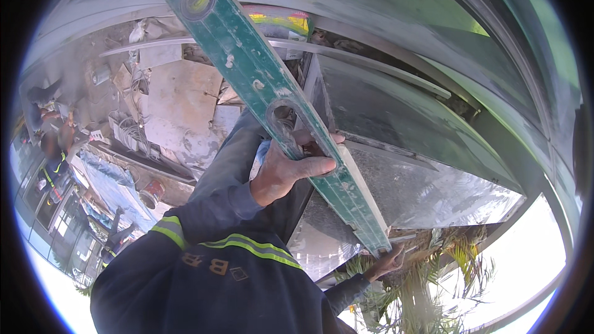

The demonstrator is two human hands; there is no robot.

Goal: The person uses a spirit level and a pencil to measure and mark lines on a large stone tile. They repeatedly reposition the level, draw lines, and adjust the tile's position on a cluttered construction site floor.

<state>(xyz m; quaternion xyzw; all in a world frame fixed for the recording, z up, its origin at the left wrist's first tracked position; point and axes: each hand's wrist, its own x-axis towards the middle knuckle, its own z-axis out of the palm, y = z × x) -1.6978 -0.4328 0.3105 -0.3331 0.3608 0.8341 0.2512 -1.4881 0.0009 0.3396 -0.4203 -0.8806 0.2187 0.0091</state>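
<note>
Green metal, streaked with pale plaster, makes up the long spirit level (247,65) I have in front of me, slanting from the far left to the near right. My left hand (276,172) has it firmly around the middle: fingers curl through the oval hand slot (270,113), and the thumb (317,166) presses flat across the face. My right hand (385,265) sits at the near-right end; I cannot tell from this view whether its fingers clasp the edge or only touch it, nor how far they are spread.

To handle this well, I would let the left hand carry the weight and use the right only to guide the tip, since so long a bar probably swings easily. Both ends need watching: the far-left one, with its round vial (198,1), reaches toward the curved grey surface beyond, while the near-right one is close to the glossy grey panel (427,179) and the palm fronds (414,297). I would turn it slowly, with a loose wrist. Plaster crust could spoil a reading, so wiping the edges seems wise. I cannot make out the bubble's position.
</note>
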